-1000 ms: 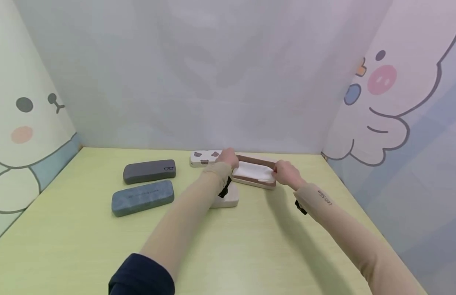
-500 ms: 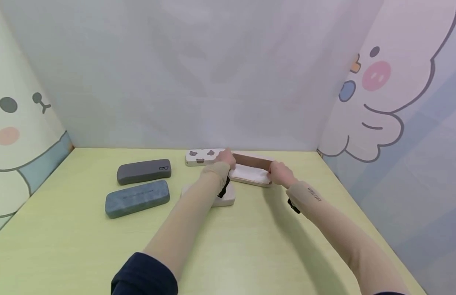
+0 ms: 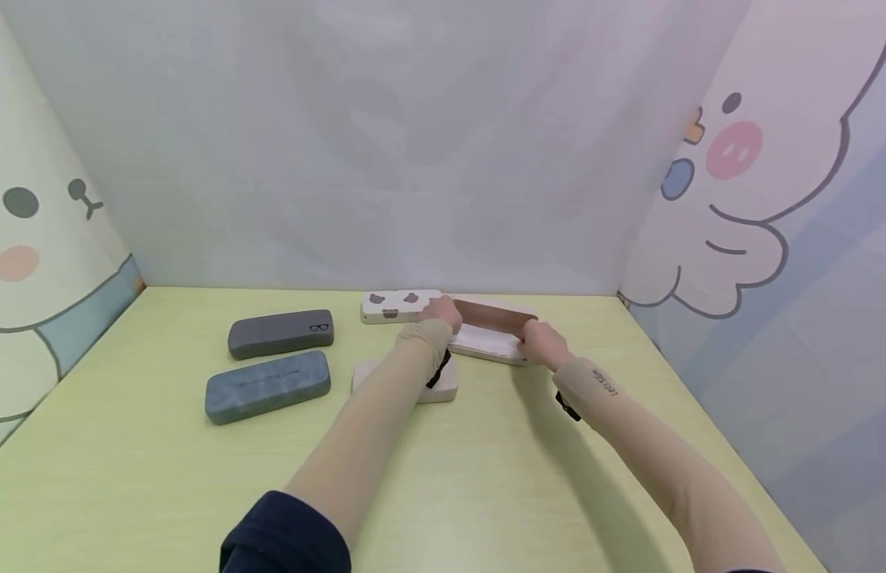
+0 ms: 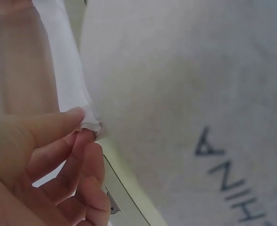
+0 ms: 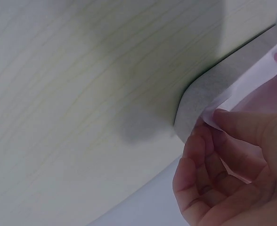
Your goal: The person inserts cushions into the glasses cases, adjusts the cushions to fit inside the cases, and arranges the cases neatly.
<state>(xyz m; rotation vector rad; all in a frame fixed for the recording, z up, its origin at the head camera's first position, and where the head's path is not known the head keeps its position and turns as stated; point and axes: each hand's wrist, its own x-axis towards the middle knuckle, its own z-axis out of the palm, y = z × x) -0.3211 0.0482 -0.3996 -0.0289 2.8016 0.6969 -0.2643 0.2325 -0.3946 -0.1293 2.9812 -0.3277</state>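
Observation:
An open glasses case (image 3: 494, 317) with brown lining lies at the back of the table, right of centre. A white cloth (image 3: 484, 341) is spread along its front part. At the case's left end my left hand (image 3: 443, 312) pinches a corner of the cloth; the left wrist view shows thumb and fingers (image 4: 84, 134) meeting on the white cloth (image 4: 70, 61). My right hand (image 3: 544, 344) pinches the cloth at the right end. In the right wrist view the cloth (image 5: 251, 92) lies over the rim of the pale case wall (image 5: 211, 87).
A white spotted case (image 3: 388, 306) stands left of my left hand. A pale case (image 3: 443, 390) lies under my left forearm, partly hidden. Farther left are a dark grey case (image 3: 279, 334) and a blue-grey case (image 3: 267, 387). A pale curtain (image 3: 385, 159) hangs behind the table.
The cloth has come forward toward the case's front edge, covering the lining there and baring more brown lining at the back. Both hands keep their pinch. The head view has shifted slightly.

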